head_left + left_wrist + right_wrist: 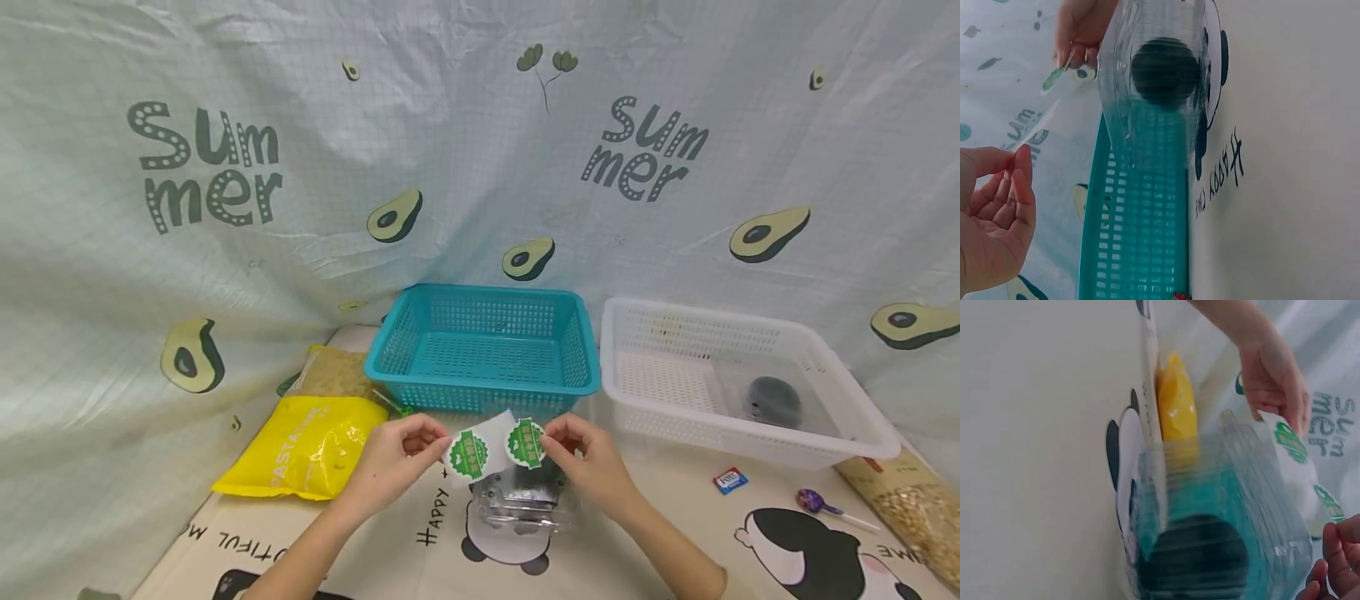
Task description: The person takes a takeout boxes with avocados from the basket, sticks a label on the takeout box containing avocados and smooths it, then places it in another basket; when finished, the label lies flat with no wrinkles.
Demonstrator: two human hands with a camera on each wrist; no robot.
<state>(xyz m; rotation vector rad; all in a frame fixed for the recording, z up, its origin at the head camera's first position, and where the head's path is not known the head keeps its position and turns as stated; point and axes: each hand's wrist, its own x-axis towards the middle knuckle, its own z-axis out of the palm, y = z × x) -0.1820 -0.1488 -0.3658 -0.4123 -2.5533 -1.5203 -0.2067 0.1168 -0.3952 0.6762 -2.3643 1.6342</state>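
My left hand (393,462) pinches the left end of a white backing sheet (491,433) that carries a round green sticker (468,455). A second round green-and-white sticker (526,443) is pinched by its edge between the thumb and fingers of my right hand (592,467). In the left wrist view, that sticker (1054,78) looks apart from the sheet (1038,128). Below both hands a clear plastic box (525,521) rests on the table; a dark round thing (1166,74) shows through its wall. The print on the stickers is too small to read.
Behind the box stands a teal basket (480,398). The white basket (742,437) at right holds another clear box with a dark round thing (774,402). A yellow pasta bag (307,446) lies left; a small red-blue packet (729,480) and a lollipop (812,500) lie right.
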